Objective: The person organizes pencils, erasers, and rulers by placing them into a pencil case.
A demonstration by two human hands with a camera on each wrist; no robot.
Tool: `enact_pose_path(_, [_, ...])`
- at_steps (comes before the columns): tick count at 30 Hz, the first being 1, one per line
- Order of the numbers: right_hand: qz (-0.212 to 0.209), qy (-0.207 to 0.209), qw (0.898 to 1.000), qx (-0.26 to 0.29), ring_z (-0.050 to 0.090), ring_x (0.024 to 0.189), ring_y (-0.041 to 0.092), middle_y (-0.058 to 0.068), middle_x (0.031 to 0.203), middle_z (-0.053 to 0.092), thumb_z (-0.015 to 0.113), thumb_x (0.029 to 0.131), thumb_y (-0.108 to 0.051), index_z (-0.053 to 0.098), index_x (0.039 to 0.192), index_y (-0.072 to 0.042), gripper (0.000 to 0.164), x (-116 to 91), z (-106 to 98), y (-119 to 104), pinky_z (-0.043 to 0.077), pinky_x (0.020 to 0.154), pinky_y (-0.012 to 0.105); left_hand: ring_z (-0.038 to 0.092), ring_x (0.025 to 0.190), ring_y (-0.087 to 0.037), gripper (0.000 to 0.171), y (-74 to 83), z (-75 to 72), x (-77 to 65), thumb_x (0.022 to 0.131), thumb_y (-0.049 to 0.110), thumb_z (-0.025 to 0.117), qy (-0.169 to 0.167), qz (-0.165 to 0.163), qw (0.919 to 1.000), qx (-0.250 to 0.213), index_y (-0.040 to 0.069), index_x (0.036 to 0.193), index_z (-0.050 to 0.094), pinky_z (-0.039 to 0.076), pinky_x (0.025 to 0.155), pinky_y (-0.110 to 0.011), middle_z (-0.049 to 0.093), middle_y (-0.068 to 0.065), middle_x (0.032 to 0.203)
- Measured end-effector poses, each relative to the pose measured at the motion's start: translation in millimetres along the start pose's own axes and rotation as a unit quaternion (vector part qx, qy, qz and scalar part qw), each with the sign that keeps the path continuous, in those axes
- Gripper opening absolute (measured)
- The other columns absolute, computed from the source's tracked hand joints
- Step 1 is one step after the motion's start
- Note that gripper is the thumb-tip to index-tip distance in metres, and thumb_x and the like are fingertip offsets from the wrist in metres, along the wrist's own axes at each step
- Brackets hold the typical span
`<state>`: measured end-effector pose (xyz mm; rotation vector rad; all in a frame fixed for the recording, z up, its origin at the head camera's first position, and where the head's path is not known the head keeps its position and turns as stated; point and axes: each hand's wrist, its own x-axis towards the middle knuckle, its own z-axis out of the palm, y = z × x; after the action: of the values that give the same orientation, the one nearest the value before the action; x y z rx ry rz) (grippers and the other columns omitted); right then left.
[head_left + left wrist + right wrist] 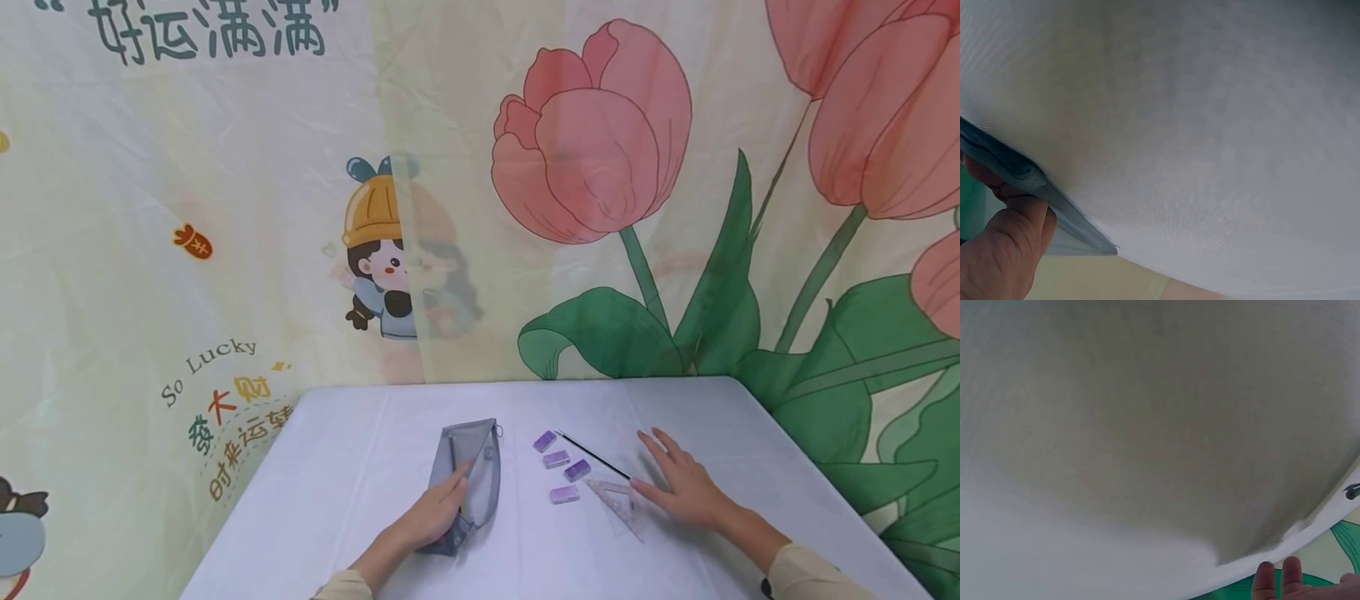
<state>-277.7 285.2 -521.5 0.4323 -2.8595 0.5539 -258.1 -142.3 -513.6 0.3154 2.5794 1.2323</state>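
Note:
A grey mesh pencil case lies on the left part of the white table. My left hand grips it; in the left wrist view the thumb and fingers pinch the edge of the mesh. Something thin and yellow shows inside, partly hidden by the hand. My right hand is spread above the table with nothing in it. Its thumb is close to the end of a slim black pencil; whether they touch I cannot tell. A clear triangle ruler lies beside that hand.
Several small purple erasers, such as the nearest one, lie between the pencil case and the right hand. Behind the white tabletop hangs a printed curtain with tulips.

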Motion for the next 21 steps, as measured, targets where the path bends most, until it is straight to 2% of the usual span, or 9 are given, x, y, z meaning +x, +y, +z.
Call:
enact_pose_path(6, [-0.001,-0.004,0.998,0.07,0.047,0.124,0.05,0.03,0.14,0.041,0.068,0.089,-0.05,0.039,0.149,-0.006,0.08,0.4,1.8,-0.2,0.045,0.09,0.07,0.055,0.121,-0.051,0.057,0.6,1.1,0.5,0.106,0.049,0.024,0.003,-0.009,1.0,0.0,0.026,0.158,0.026,0.053,0.057,-0.037,0.031,-0.025,0.158])
enact_pose_path(11, [0.02,-0.027,0.994,0.099,0.053,0.115,0.035,0.024,0.129,0.048,0.069,0.09,-0.048,0.039,0.147,-0.008,0.076,5.3,-4.3,-4.0,0.05,0.092,0.056,0.053,0.123,-0.051,0.057,5.3,-1.6,3.5,0.106,0.05,0.024,0.007,0.002,1.0,-0.002,0.026,0.158,0.027,0.052,0.059,-0.038,0.03,-0.026,0.158])
enact_pose_path(14, [0.034,-0.052,0.99,0.127,0.052,0.104,0.026,0.018,0.121,0.05,0.071,0.09,-0.04,0.039,0.146,-0.009,0.071,6.7,-5.1,-3.8,0.05,0.084,0.043,0.049,0.127,-0.053,0.057,4.2,-1.0,3.0,0.106,0.048,0.024,0.005,0.011,0.9999,-0.003,0.024,0.158,0.026,0.056,0.065,-0.045,0.029,-0.025,0.159])
enact_pose_path(15, [0.041,-0.063,0.988,0.136,0.05,0.102,0.023,0.016,0.118,0.051,0.071,0.091,-0.038,0.039,0.145,-0.01,0.069,6.4,-4.1,-3.4,0.049,0.082,0.038,0.047,0.13,-0.054,0.057,2.9,-0.4,2.3,0.106,0.048,0.024,0.003,0.011,0.9999,-0.003,0.023,0.158,0.026,0.057,0.071,-0.05,0.029,-0.024,0.159])
enact_pose_path(18, [0.056,-0.099,0.98,0.164,0.047,0.092,0.018,0.011,0.111,0.052,0.071,0.092,-0.033,0.041,0.143,-0.008,0.064,3.9,0.8,-0.4,0.044,0.073,0.027,0.043,0.132,-0.056,0.058,-1.7,1.5,-0.4,0.106,0.048,0.024,-0.005,0.007,1.0,-0.002,0.022,0.158,0.027,0.057,0.076,-0.054,0.03,-0.024,0.158])
enact_pose_path(20, [0.063,-0.111,0.976,0.176,0.046,0.088,0.016,0.008,0.106,0.052,0.07,0.092,-0.032,0.043,0.14,-0.008,0.06,2.4,2.8,1.8,0.042,0.069,0.024,0.048,0.128,-0.056,0.059,-2.9,1.1,-1.2,0.105,0.049,0.024,-0.01,0.004,0.9999,0.0,0.021,0.157,0.028,0.057,0.075,-0.055,0.032,-0.025,0.157])
enact_pose_path(21, [0.061,-0.111,0.975,0.18,0.045,0.087,0.015,0.007,0.104,0.051,0.07,0.092,-0.031,0.044,0.139,-0.008,0.058,2.0,2.8,2.8,0.041,0.068,0.023,0.056,0.119,-0.054,0.06,-2.5,0.3,-0.8,0.105,0.05,0.024,-0.01,0.002,0.9999,0.0,0.021,0.157,0.028,0.058,0.069,-0.051,0.034,-0.027,0.156])
